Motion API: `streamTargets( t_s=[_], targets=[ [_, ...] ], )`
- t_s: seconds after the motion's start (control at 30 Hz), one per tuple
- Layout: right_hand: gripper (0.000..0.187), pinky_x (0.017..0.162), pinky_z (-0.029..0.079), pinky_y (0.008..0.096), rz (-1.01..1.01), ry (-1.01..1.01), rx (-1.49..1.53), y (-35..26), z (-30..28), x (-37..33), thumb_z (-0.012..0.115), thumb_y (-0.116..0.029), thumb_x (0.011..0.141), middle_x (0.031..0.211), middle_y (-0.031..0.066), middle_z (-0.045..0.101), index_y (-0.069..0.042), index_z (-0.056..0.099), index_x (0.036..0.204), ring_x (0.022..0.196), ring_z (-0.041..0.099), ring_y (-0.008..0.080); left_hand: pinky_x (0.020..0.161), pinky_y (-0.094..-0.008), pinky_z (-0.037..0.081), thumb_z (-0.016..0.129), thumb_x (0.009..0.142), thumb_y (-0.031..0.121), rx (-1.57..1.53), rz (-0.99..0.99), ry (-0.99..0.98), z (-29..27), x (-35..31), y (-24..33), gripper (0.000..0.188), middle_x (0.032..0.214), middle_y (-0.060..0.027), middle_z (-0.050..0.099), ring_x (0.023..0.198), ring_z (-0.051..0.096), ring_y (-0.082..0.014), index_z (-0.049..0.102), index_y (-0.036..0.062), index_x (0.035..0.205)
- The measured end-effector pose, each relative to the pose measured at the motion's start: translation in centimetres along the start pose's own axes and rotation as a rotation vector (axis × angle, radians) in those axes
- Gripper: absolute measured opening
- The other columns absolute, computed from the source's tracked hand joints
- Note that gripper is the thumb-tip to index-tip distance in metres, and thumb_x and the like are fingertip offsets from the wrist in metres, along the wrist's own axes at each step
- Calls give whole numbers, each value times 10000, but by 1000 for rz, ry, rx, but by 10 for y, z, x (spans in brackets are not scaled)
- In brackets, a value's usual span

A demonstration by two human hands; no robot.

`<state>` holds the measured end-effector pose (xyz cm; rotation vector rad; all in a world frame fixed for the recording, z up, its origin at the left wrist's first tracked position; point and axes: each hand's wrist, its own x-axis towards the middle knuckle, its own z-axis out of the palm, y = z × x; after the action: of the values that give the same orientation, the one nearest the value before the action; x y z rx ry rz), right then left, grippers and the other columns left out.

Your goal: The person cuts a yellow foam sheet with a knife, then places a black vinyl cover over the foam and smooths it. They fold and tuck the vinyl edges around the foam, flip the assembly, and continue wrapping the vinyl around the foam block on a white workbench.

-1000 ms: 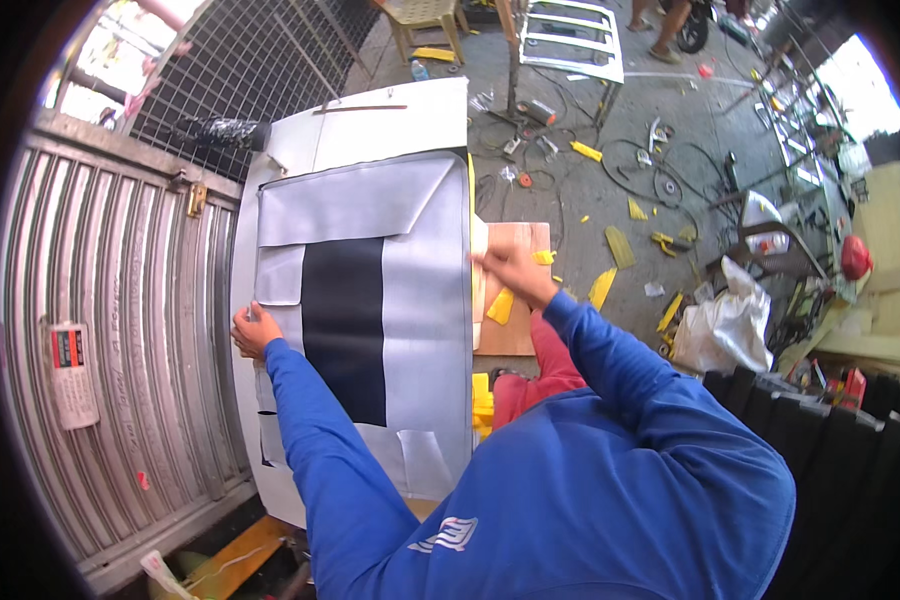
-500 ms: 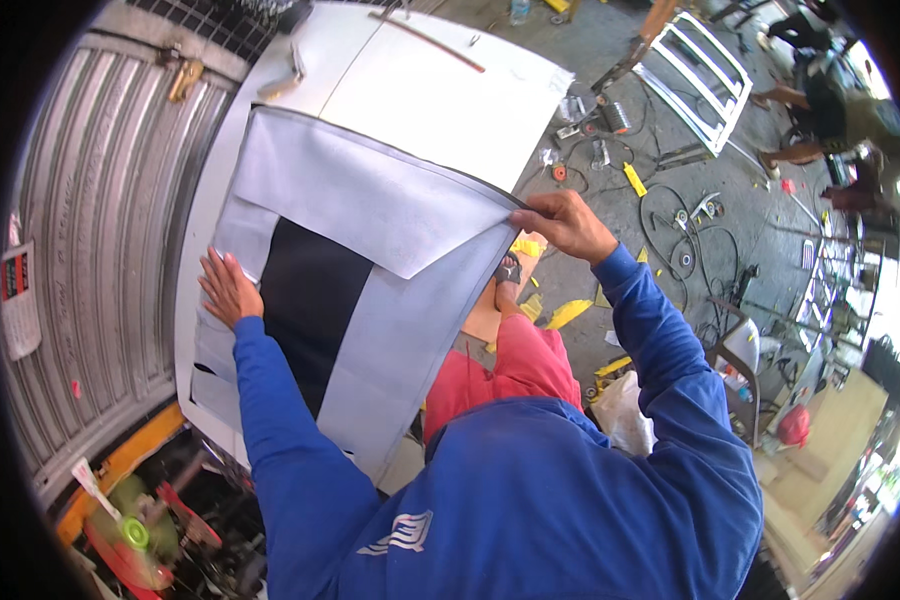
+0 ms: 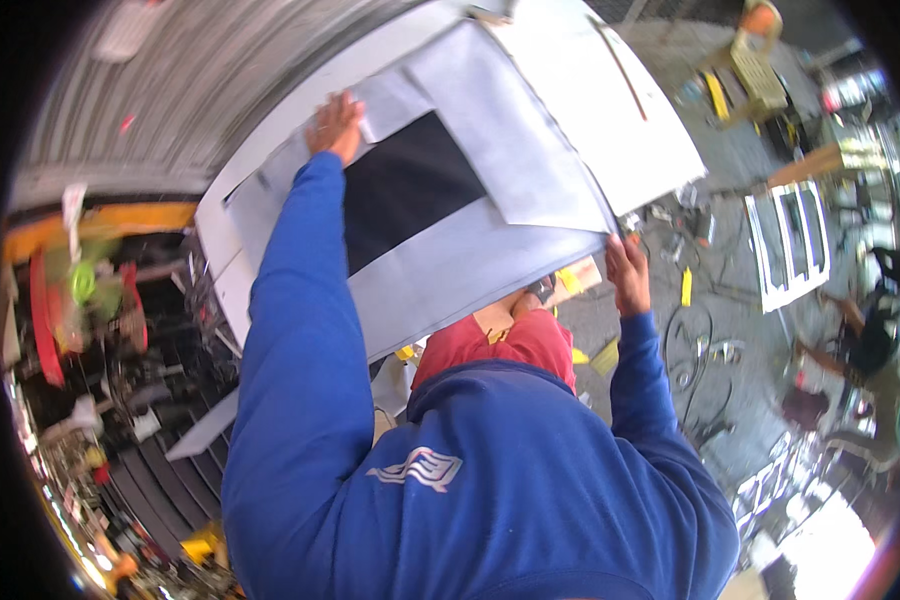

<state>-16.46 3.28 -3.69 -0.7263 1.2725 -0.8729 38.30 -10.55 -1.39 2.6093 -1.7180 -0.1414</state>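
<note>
A grey sheet of fabric-like material (image 3: pixel 530 135) lies over a dark panel on a white worktop (image 3: pixel 635 125). Part of the sheet is folded back as a flap, and a black rectangle (image 3: pixel 410 185) shows in the middle. My left hand (image 3: pixel 337 128) rests flat on the sheet's far left side, beside the black area, fingers stretched out. At the sheet's right corner, my right hand (image 3: pixel 628 275) is closed on the edge between thumb and fingers. Whether it grips one layer or more is hidden.
A corrugated metal wall (image 3: pixel 220 90) stands behind the worktop. A thin brown strip (image 3: pixel 618 65) lies on the white surface. Cables and tools litter the floor at right, near a white frame (image 3: pixel 788 245). A blurred fan (image 3: pixel 82 290) is at left; people sit far right.
My view has turned, so the worktop and sheet appear rotated clockwise and shifted right. My left hand stays flat on the sheet, and my right hand is still at the same corner.
</note>
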Motion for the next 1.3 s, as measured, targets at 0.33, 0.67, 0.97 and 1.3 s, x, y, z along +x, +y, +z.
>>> streamTargets(
  t_s=[0.33, 0.67, 0.97, 1.3],
  targets=[
    [425, 719, 566, 440, -897, -350, -883, -1, 206, -80, 783, -333, 831, 1081, 154, 655, -128, 665, 1184, 849, 690, 382, 1098, -470, 428, 737, 893, 301, -211, 403, -110, -61, -169, -44, 405, 1400, -124, 574, 1299, 531, -376, 683, 205, 1284],
    [248, 784, 544, 486, -659, -536, -1509, -21, 275, -70, 673, -198, 887, 908, 161, 733, -91, 656, 1111, 872, 701, 398, 1184, -465, 362, 689, 941, 310, -112, 529, -344, -49, -191, -58, 502, 1594, -179, 357, 1422, 392, -438, 587, 312, 1432],
    [332, 725, 574, 316, -251, 110, -677, 68, 179, -244, 710, -261, 909, 894, 92, 747, 35, 732, 1058, 821, 711, 157, 1205, -620, 255, 850, 472, 796, 122, 579, -509, -72, -214, -49, 1507, 1687, -232, 5, 1528, 73, -513, 119, 193, 1644],
    [150, 558, 455, 259, 49, 372, 710, 233, 212, -143, 770, -177, 915, 779, -31, 620, -156, 624, 937, 632, 566, 105, 1149, -748, 184, 877, 416, 794, 273, 478, -572, -67, -236, -36, 1679, 1671, -189, -217, 1543, -123, -454, -161, 249, 1618]
  ],
)
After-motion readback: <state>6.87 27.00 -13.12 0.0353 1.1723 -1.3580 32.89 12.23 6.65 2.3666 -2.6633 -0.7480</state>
